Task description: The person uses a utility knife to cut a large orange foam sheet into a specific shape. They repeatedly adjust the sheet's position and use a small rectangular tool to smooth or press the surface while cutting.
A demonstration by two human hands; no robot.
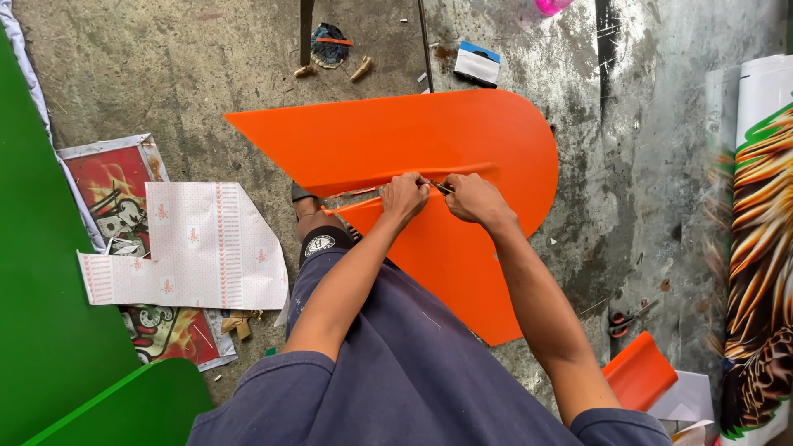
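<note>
Your left hand (404, 196) and right hand (468, 198) pinch a slim yellow-black cutter (441, 187), mostly hidden between them, on the glossy rounded orange sheet (462, 136) lying on the rough concrete floor (165, 74).

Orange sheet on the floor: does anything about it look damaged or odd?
Yes. The rounded orange sheet has a raised fold or lifted strip across its middle, right where the left hand and right hand meet; a thin blade-like tool shows there.
</note>
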